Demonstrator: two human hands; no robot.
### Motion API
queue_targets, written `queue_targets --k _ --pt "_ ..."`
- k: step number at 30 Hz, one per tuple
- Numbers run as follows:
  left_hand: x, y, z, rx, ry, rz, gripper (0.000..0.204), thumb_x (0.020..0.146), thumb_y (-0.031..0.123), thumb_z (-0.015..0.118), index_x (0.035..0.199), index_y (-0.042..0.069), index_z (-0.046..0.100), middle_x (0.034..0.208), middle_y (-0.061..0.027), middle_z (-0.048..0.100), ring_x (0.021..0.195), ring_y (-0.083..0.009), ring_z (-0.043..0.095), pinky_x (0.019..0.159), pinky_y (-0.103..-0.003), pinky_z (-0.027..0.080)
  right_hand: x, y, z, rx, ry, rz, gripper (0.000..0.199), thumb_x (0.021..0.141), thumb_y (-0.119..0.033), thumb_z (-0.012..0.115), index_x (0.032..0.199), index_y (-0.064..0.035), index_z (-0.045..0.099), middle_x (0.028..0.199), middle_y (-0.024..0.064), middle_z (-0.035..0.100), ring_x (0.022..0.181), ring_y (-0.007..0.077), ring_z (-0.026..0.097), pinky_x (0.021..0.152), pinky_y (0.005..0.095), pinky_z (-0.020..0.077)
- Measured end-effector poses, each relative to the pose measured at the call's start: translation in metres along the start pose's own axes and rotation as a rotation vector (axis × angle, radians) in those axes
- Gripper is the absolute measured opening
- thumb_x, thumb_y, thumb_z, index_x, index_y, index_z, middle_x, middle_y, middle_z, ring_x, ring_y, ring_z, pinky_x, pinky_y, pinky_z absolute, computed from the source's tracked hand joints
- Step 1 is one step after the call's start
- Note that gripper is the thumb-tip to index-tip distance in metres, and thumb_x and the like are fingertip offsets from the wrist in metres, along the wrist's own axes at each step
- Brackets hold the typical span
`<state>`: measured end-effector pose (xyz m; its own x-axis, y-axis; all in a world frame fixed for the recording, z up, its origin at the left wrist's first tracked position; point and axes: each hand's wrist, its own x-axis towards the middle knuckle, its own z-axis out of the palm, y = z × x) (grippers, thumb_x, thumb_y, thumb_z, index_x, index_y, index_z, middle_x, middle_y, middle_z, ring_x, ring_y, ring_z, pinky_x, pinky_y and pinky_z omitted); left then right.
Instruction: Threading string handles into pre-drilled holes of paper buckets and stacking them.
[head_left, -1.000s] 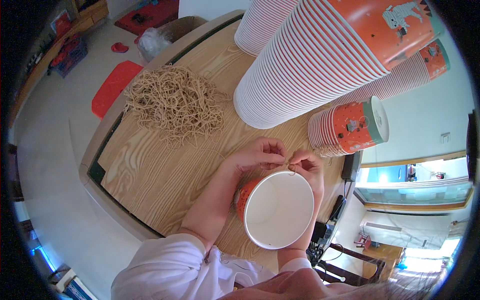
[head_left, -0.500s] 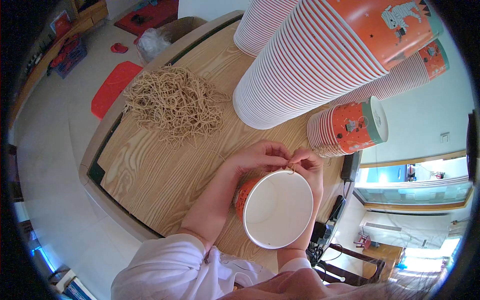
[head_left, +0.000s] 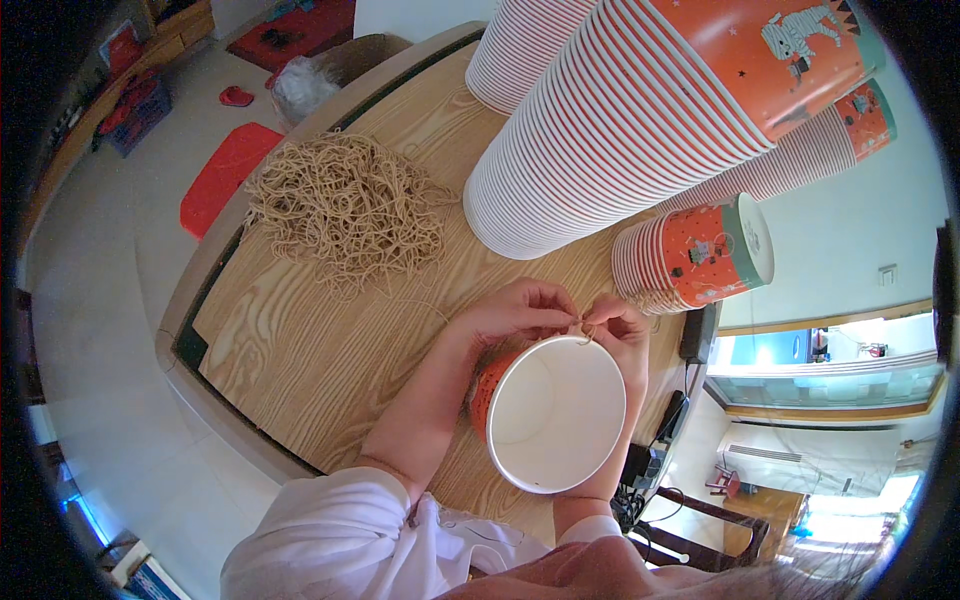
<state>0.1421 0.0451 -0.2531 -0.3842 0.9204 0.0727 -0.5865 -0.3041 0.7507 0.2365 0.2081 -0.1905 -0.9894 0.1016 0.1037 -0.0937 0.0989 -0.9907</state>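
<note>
Wooden table (head_left: pixel 300 350) carries a paper cup (head_left: pixel 555 415); left hand (head_left: pixel 515 312) and right hand (head_left: pixel 620 335) pinch a thin string (head_left: pixel 580 328) at its rim, twine pile (head_left: pixel 350 205) beyond them.

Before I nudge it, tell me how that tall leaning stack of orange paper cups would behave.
The tall stack of cups already leans well over the wooden table, so a push would probably topple it. Being nested paper cups, it is likely light for its bulk. The rims show as separate rings, so it may bend or come apart rather than move as one stiff column.
</note>
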Motion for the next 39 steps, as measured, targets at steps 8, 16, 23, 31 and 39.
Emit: queue_targets --k 8,16,23,31,39 --pt "0.001 0.004 0.004 -0.013 0.02 0.083 0.024 0.081 0.008 0.069 0.103 0.005 0.062 0.094 -0.0018 0.064 0.082 -0.0093 0.06 0.07 -0.022 0.049 0.002 -0.004 0.003 -0.094 0.082 0.06 0.015 0.075 0.011 0.065 0.081 -0.003 0.062 0.077 -0.0006 0.055 0.067 0.0059 0.049 0.06 0.0202 0.0378" --pt "0.002 0.0 -0.001 0.084 0.107 0.032 0.015 0.085 0.015 0.066 0.097 0.007 0.065 0.078 0.0044 0.061 0.066 -0.0022 0.053 0.056 -0.016 0.041 0.002 -0.007 0.004 -0.079 0.091 0.051 0.016 0.076 0.012 0.063 0.081 -0.0032 0.061 0.077 -0.0001 0.056 0.069 0.0069 0.05 0.061 0.0202 0.0382" --pt "0.003 0.001 0.001 0.075 0.118 0.015 0.013 0.084 0.016 0.066 0.093 0.007 0.065 0.078 0.0043 0.061 0.067 -0.003 0.054 0.057 -0.018 0.042 0.001 -0.005 0.0 -0.085 0.091 0.042 0.017 0.075 0.012 0.064 0.081 -0.0034 0.061 0.078 0.0004 0.056 0.071 0.0076 0.051 0.062 0.0206 0.0391" --pt "0.001 -0.001 -0.002 0.022 0.081 0.035 0.014 0.083 0.012 0.065 0.096 0.006 0.062 0.083 0.002 0.062 0.073 -0.0049 0.057 0.061 -0.019 0.044 0.002 -0.005 0.003 -0.141 0.077 0.079 0.017 0.074 0.011 0.065 0.084 -0.0033 0.063 0.078 0.0007 0.056 0.072 0.0083 0.051 0.064 0.0213 0.0401" --pt "0.004 -0.004 -0.002 0.012 0.076 0.049 0.014 0.082 0.01 0.065 0.095 0.005 0.061 0.084 0.0014 0.062 0.073 -0.005 0.057 0.062 -0.019 0.043 0.003 -0.002 0.002 -0.179 0.039 0.046 0.017 0.074 0.01 0.065 0.084 -0.0031 0.064 0.079 0.0011 0.057 0.072 0.0091 0.05 0.067 0.0225 0.0406"
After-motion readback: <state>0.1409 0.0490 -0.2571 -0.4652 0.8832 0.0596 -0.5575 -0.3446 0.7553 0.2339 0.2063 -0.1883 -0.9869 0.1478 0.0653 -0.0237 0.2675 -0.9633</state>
